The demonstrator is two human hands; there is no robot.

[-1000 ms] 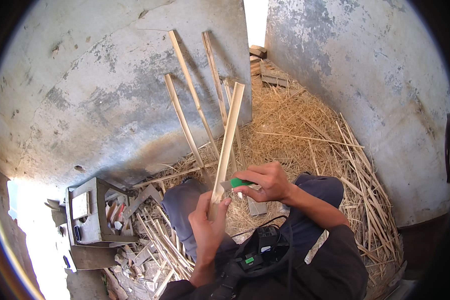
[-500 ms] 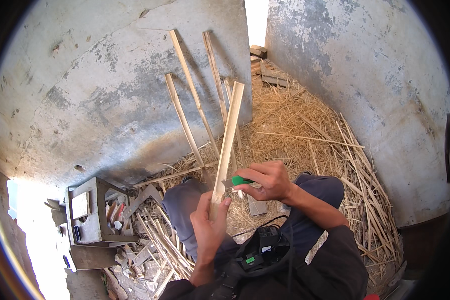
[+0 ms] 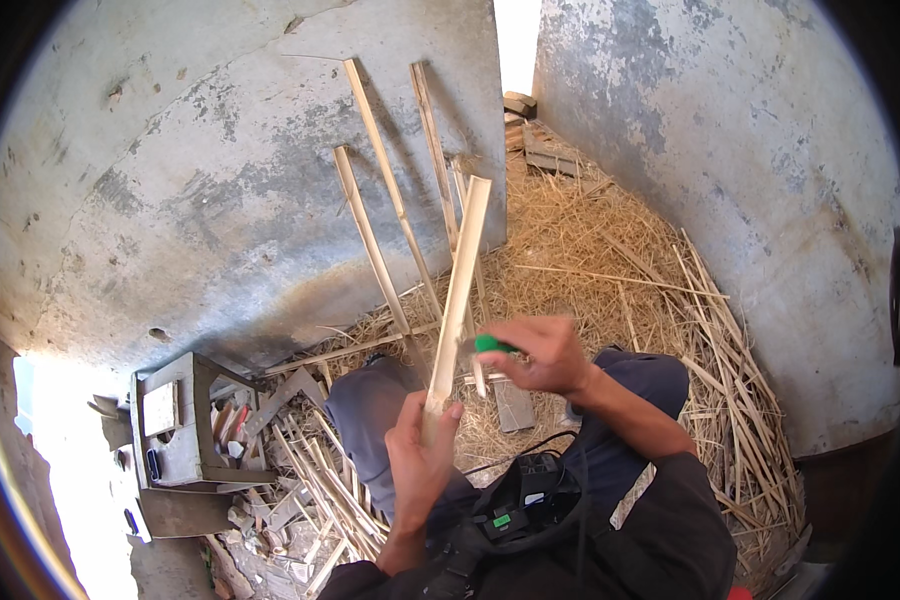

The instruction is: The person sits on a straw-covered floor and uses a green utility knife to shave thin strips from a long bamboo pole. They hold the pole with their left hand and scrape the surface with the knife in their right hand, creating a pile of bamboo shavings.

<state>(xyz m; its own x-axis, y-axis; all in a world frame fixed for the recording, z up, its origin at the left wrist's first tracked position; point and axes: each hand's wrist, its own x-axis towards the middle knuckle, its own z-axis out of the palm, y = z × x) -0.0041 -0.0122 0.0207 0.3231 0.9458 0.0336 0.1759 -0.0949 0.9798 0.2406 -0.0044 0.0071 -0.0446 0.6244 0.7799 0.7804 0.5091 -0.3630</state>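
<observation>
Head view: left hand (image 3: 422,455) clamped round the bottom end of a pale bamboo strip (image 3: 459,288), held up tilted over the knees. Right hand (image 3: 540,352) closed on a green-handled knife (image 3: 488,345) – blade touching the strip's edge. More strips (image 3: 385,215) leaning on the wall (image 3: 200,170), shavings (image 3: 610,250) all over the ground.

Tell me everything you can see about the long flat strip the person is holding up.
The strip is a long, flat, pale slat, seemingly split bamboo or wood, with a squared top end. It stands nearly upright, tilted slightly right. The left hand grips its lower end. The right hand holds a green-handled tool against its right edge, about a third of the way up. Behind it, similar slats lean on the grey wall.
</observation>
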